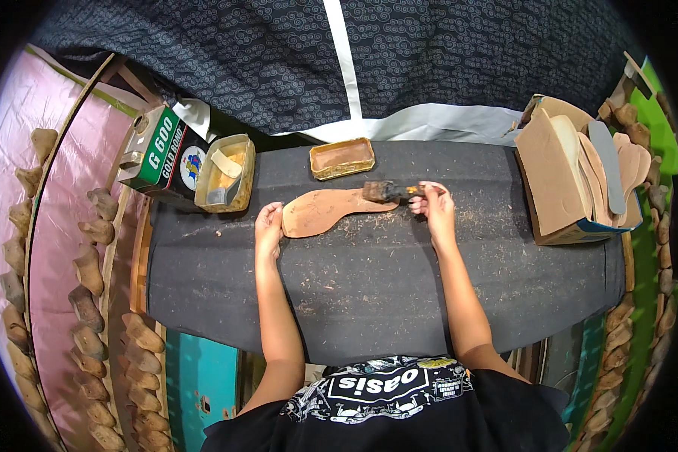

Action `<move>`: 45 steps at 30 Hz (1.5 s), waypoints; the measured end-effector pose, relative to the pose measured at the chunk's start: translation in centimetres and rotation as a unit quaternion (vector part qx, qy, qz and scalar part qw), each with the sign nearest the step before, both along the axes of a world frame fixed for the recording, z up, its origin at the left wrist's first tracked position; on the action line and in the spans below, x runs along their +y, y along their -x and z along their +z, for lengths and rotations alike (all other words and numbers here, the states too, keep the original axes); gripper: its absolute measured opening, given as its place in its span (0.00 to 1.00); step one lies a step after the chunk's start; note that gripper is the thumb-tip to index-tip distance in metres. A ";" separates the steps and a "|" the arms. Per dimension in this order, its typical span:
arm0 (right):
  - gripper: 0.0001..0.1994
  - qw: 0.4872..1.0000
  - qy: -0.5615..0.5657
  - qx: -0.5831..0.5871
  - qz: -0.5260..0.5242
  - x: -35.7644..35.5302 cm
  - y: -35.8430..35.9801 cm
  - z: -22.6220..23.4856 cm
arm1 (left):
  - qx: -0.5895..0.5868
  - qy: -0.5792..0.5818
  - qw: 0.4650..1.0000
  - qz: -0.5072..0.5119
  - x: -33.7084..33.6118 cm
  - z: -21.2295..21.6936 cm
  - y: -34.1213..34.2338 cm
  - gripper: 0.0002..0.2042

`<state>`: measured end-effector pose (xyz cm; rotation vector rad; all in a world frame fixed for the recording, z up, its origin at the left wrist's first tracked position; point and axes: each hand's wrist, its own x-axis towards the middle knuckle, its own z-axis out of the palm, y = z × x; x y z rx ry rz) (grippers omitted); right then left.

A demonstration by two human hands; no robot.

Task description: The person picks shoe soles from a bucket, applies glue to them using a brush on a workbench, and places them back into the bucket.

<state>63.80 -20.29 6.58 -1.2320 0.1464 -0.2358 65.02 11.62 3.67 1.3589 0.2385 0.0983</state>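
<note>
Gluing a shoe insole

Left hand pins the insole; right hand grips the brush at its far end; glue coat looks partial.

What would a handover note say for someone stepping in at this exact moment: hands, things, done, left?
Left hand: flat on the heel end of the tan sole piece, pinning it to the dark work board.
Right hand: gripping a brush, bristles on the sole's toe end.
Nearby: small glue tray behind the sole, larger tin and can at left, box of more soles at right.
Done: the sole looks partly coated.
Left: how much remains uncoated cannot be told.
</note>
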 end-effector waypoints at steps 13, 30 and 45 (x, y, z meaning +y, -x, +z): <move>0.12 0.999 0.005 -0.034 0.013 0.2 0.3 0.3 | 0.028 -0.005 1.000 -0.009 -0.1 0.5 0.1 0.09; 0.10 0.993 0.068 -0.066 -0.077 0.5 0.5 0.2 | 0.016 -0.015 1.000 -0.012 0.0 0.4 0.2 0.08; 0.08 0.980 0.112 -0.083 -0.145 -0.2 0.7 0.5 | 0.009 -0.009 1.000 -0.009 -0.1 0.5 0.1 0.09</move>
